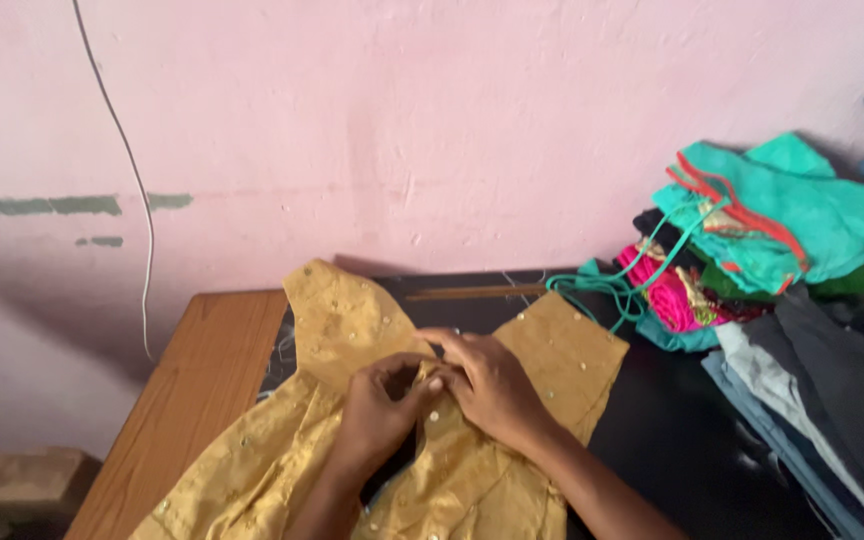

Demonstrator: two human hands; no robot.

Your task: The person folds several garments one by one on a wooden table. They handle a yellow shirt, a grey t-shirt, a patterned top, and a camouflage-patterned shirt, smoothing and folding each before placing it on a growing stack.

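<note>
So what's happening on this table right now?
A person works with both bare hands on a mustard-yellow garment spread over a dark table top. The left hand and right hand meet at the middle of the garment, fingers pinching the fabric near its neckline. A pile of folded clothes, teal, pink and grey, lies to the right against the pink wall. A wooden surface borders the table on the left.
</note>
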